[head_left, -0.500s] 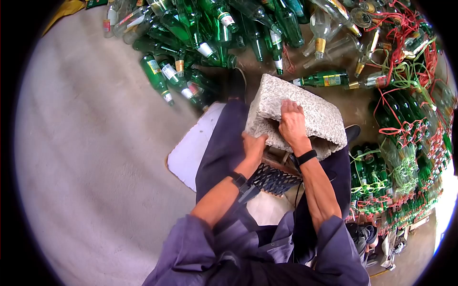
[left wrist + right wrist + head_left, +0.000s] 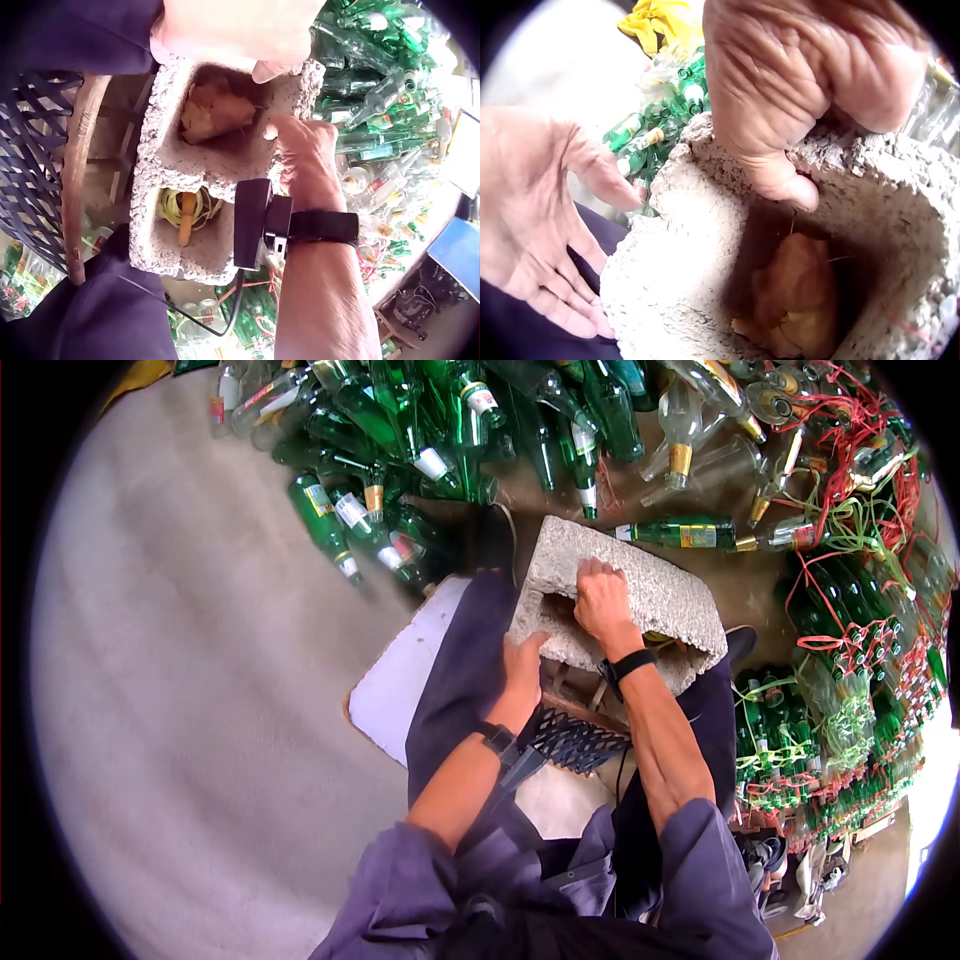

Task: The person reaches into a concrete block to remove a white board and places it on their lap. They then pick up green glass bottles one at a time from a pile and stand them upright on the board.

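A rough, pale concrete block (image 2: pixel 655 585) with two hollows lies tilted between the person's legs. My right hand (image 2: pixel 604 602) grips the wall of one hollow, its thumb (image 2: pixel 784 184) inside and its fingers bent over the outer face. At the block's left end is my left hand (image 2: pixel 520 672), its straight fingers (image 2: pixel 562 300) against the side and its thumb near the corner. In the right wrist view, a crumpled brown piece (image 2: pixel 799 292) lies inside that hollow. The other hollow holds a yellow handle (image 2: pixel 187 217) and a coil of green strap (image 2: pixel 169 206).
A dark woven basket (image 2: pixel 575 740) with a wooden rim is below the block. Loose green bottles (image 2: pixel 400 420) are heaped ahead, and bundles of bottles tied with red and green straps (image 2: pixel 850 630) stand on the right. A white board (image 2: pixel 405 675) lies on the floor by the left leg.
My left hand has loosened from the block's corner, its fingers straighter now. The right hand has shifted slightly left along the block's wall. The block has moved a little left in view.
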`<state>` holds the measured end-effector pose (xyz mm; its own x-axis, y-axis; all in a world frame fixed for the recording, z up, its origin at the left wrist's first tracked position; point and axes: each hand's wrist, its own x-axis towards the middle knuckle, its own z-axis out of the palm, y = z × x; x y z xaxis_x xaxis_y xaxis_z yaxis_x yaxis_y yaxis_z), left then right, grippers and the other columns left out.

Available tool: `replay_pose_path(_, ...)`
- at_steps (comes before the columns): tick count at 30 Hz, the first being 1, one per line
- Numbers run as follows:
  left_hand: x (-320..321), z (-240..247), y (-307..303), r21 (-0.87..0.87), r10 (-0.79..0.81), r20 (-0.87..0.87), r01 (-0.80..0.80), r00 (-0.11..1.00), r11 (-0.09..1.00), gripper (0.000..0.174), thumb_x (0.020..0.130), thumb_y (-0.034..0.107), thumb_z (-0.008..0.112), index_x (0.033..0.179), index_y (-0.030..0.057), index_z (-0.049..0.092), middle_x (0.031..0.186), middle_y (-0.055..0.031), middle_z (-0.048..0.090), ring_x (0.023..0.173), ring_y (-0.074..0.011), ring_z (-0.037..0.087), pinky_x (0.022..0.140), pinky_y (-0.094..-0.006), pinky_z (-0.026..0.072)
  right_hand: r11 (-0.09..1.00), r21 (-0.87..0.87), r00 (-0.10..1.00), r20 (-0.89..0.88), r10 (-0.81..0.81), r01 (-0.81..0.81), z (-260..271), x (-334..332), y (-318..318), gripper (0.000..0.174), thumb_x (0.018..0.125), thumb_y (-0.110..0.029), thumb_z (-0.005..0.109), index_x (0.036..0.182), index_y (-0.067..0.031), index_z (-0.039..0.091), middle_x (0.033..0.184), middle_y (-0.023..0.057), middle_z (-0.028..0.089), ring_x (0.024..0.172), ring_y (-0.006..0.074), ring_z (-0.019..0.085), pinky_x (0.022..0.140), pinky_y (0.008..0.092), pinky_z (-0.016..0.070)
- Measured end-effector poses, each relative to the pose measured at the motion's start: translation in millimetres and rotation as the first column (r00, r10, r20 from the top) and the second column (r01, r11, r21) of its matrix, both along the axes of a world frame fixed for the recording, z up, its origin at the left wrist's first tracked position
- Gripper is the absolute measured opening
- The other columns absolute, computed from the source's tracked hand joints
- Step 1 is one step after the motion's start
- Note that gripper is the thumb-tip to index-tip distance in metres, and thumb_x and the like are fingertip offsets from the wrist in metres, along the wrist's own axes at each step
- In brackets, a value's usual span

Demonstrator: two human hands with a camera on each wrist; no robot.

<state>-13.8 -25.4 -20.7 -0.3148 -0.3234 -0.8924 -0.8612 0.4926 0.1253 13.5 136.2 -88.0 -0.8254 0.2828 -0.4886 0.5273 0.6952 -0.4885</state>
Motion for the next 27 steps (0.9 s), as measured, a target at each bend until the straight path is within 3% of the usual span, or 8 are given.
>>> replay_pose_path(2, -13, 12, 17, 0.019, 0.102, 0.033, -0.103, 0.994, 0.995, 0.082, 0.074, 0.019, 0.073, 0.140, -0.0098, 0.034, 0.136, -0.0231, 0.046, 0.123, -0.0303, 0.046, 0.098, -0.0362, 0.0398, 1.000, 0.002, 1.000, -0.003, 0.010, -0.010, -4, -3, -1, 0.023, 0.072, -0.007, 0.063, 0.094, -0.0004, 0.061, 0.095, 0.0171, 0.063, 0.092, 0.0328, 0.063, 0.080, 0.0452, 0.0472)
replay_pose_path(8, -8, 9, 18, -0.091, 0.132, 0.002, -0.131, 0.991, 0.987, 0.083, 0.077, 0.024, 0.074, 0.142, -0.0066, 0.032, 0.142, -0.0207, 0.041, 0.123, -0.0309, 0.045, 0.096, -0.0411, 0.0410, 0.999, -0.023, 0.999, 0.030, 0.043, -0.043, -7, -8, -12, 0.023, 0.073, -0.008, 0.063, 0.095, 0.0000, 0.062, 0.095, 0.0170, 0.064, 0.092, 0.0335, 0.063, 0.081, 0.0459, 0.0477)
replay_pose_path(9, -9, 7, 11, -0.034, 0.078, 0.032, -0.077, 0.996, 0.996, 0.103, 0.078, 0.034, 0.074, 0.152, -0.0048, 0.014, 0.143, -0.0210, 0.035, 0.122, -0.0327, 0.044, 0.101, -0.0402, 0.0420, 0.999, -0.032, 0.999, 0.037, 0.036, -0.035, -10, -9, -13, 0.023, 0.074, -0.008, 0.063, 0.095, 0.0002, 0.062, 0.095, 0.0170, 0.064, 0.092, 0.0337, 0.063, 0.082, 0.0465, 0.0478)
replay_pose_path(12, -6, 4, 5, 0.003, 0.093, 0.021, -0.093, 0.995, 0.996, 0.104, 0.078, 0.034, 0.075, 0.153, -0.0050, 0.013, 0.146, -0.0208, 0.031, 0.126, -0.0330, 0.041, 0.102, -0.0398, 0.0411, 0.999, -0.048, 0.997, 0.069, 0.024, -0.020, -10, -7, -14, 0.023, 0.075, -0.008, 0.063, 0.096, 0.0007, 0.062, 0.096, 0.0176, 0.064, 0.094, 0.0342, 0.063, 0.083, 0.0478, 0.0486)
replay_pose_path(14, -14, 5, 13, 0.004, 0.090, 0.021, -0.090, 0.996, 0.996, 0.102, 0.080, 0.033, 0.073, 0.153, -0.0046, 0.012, 0.148, -0.0209, 0.028, 0.128, -0.0330, 0.040, 0.103, -0.0389, 0.0405, 0.999, -0.039, 0.997, 0.074, 0.007, -0.004, -19, -18, -7, 0.023, 0.075, -0.008, 0.062, 0.097, 0.0010, 0.062, 0.098, 0.0182, 0.064, 0.095, 0.0344, 0.063, 0.083, 0.0483, 0.0491)
replay_pose_path(16, -15, 3, 12, 0.141, 0.122, -0.031, -0.116, 0.992, 0.983, 0.095, 0.083, 0.032, 0.071, 0.152, -0.0048, 0.015, 0.143, -0.0188, 0.033, 0.126, -0.0301, 0.040, 0.104, -0.0392, 0.0403, 0.997, -0.072, 0.992, 0.125, -0.009, 0.018, -26, -18, -2, 0.023, 0.077, -0.008, 0.062, 0.098, 0.0018, 0.062, 0.100, 0.0192, 0.065, 0.097, 0.0354, 0.064, 0.082, 0.0497, 0.0505)
replay_pose_path(19, -21, 0, 16, 0.203, 0.207, 0.014, -0.205, 0.978, 0.958, 0.088, 0.085, 0.030, 0.069, 0.149, -0.0053, 0.021, 0.135, -0.0156, 0.039, 0.124, -0.0270, 0.041, 0.106, -0.0409, 0.0394, 0.998, -0.066, 0.993, 0.119, -0.015, 0.023, -31, -18, 5, 0.023, 0.078, -0.008, 0.061, 0.099, 0.0023, 0.062, 0.101, 0.0194, 0.065, 0.097, 0.0364, 0.065, 0.081, 0.0499, 0.0514)
replay_pose_path(27, -36, 11, 44, 0.287, 0.214, -0.035, -0.195, 0.976, 0.938, 0.083, 0.088, 0.026, 0.066, 0.149, -0.0051, 0.019, 0.128, -0.0132, 0.043, 0.122, -0.0228, 0.042, 0.108, -0.0418, 0.0385, 0.993, -0.067, 0.988, 0.125, -0.090, 0.099, -25, -23, 28, 0.020, 0.077, -0.004, 0.059, 0.096, 0.0024, 0.061, 0.098, 0.0211, 0.066, 0.093, 0.0367, 0.066, 0.081, 0.0468, 0.0532)
